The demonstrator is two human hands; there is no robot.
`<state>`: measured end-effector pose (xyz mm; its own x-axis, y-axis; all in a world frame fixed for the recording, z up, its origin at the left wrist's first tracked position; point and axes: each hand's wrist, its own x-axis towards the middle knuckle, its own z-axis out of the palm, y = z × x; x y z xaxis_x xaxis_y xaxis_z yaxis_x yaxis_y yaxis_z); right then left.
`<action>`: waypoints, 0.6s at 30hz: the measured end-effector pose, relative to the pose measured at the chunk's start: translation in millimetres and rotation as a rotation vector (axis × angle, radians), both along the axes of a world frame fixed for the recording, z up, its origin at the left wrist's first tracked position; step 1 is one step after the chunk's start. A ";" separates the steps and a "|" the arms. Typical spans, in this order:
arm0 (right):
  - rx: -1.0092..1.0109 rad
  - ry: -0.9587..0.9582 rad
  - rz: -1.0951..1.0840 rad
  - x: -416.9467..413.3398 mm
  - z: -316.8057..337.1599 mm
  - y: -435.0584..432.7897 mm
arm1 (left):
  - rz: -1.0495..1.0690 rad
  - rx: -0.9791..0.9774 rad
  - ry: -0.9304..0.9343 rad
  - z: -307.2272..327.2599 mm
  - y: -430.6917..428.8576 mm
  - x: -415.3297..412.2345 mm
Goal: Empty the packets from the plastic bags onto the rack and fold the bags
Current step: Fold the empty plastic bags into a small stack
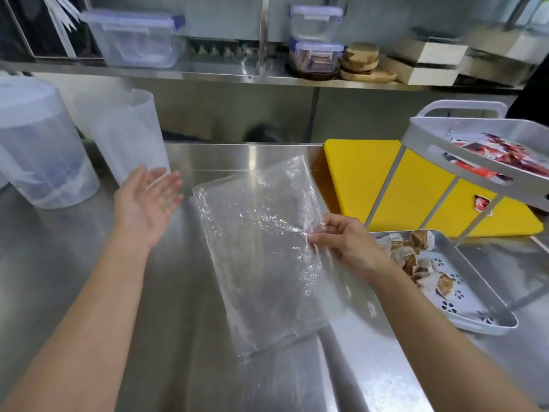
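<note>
Hidden or unclear: the left hand (145, 203) is blurred at the fingertips; the rack (463, 135) is cut off by the right edge, so its full shape cannot be told; print on the packets is too small to read.
Left fingers: spread and released, palm up, grasping nothing, raised beside the far left corner of the bag and apart from it.
Right fingers: the right hand (347, 242) pinches the right edge of the plastic bag (261, 251) between thumb and forefinger; the other fingers are curled.
Plastic bag: one, clear, crinkled and flat, no packets seen inside, lying on the steel counter (74, 254), stretching from the right fingers away towards the left fingers and back towards the person.
Rack tiers: two in view, grey; the upper one is past the right fingers, and the lower tray (487, 319) is just right of the right wrist.
Red packets (490, 156): a heap in the upper tier, too many to count; one more lies under it on the yellow board (371, 179).
Brown packets (416, 257): roughly a dozen in the lower tray, right behind the right hand.
Jugs (130, 135): two, cloudy plastic, beyond the left fingers.
Lidded boxes (133, 40): three on the shelf above, blue clips.
Writing: none readable.
</note>
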<state>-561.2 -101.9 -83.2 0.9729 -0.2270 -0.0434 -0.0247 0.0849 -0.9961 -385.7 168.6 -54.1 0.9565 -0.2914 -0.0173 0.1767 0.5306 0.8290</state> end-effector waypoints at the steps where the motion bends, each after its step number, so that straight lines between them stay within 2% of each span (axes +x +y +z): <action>1: 0.066 -0.005 0.004 -0.4 -1.5 1.0 | -0.070 -0.003 0.115 -11.4 -1.4 -7.0; 3: 0.152 -0.010 -0.006 0.5 -4.8 4.1 | -0.289 0.073 0.291 -35.3 -10.6 -32.4; 5: 0.209 0.003 -0.044 2.8 -10.7 6.7 | -0.612 0.038 0.352 -52.6 -24.9 -57.9; 6: 0.217 0.013 -0.067 3.7 -14.1 7.9 | -0.705 0.009 0.367 -56.9 -29.5 -65.5; 9: 0.164 0.056 -0.156 4.9 -24.9 7.4 | -0.605 0.061 0.426 -57.1 -34.1 -72.7; 11: 0.133 0.095 -0.193 1.8 -28.6 6.6 | -0.580 0.134 0.378 -51.1 -35.0 -77.5; 15: 0.084 0.151 -0.179 -4.8 -39.5 7.0 | -0.395 0.607 0.146 -61.4 -38.1 -75.2; 18: -0.026 0.247 -0.103 -9.5 -42.5 9.7 | -0.312 0.691 0.104 -61.9 -38.8 -77.4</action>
